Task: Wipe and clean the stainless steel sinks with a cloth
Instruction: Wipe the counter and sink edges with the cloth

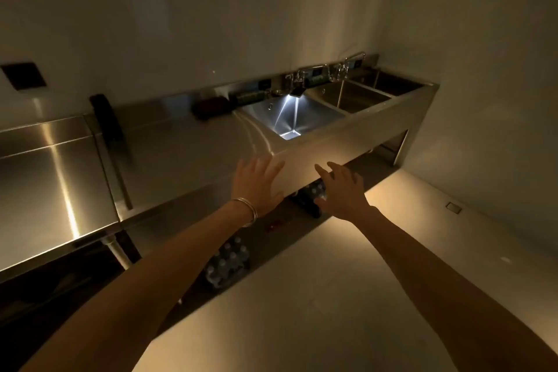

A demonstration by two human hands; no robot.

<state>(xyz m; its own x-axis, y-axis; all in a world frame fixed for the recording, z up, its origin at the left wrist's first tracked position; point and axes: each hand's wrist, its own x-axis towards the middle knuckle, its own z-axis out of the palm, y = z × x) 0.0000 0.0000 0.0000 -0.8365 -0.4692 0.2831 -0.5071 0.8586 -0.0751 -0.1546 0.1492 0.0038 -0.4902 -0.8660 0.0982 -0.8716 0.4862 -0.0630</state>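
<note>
Your left hand (259, 183) is stretched out ahead of you, palm down, fingers straight and spread. A bangle (246, 211) sits on its wrist. The fingertips lie over the front edge of the worktop (181, 142); you cannot tell whether they touch it. Your right hand (341, 190) is out beside it, a little apart, fingers also spread and slightly bent, grasping nothing, in front of the worktop's front panel.

The sinks (320, 130) are sunk into the right end of the worktop, three in a row running away to the right corner of the room. The nearest sink (262, 113) is just beyond your left hand, lit by a small lamp (297, 91) at its back rim. The middle sink (353, 100) and far sink (389, 83) are dim. Taps (341, 68) stand along the back edge.

A dark, blurred thing (208, 107) lies on the worktop left of the nearest sink. Packs of bottles (226, 263) stand on the floor (332, 275) under the worktop.
</note>
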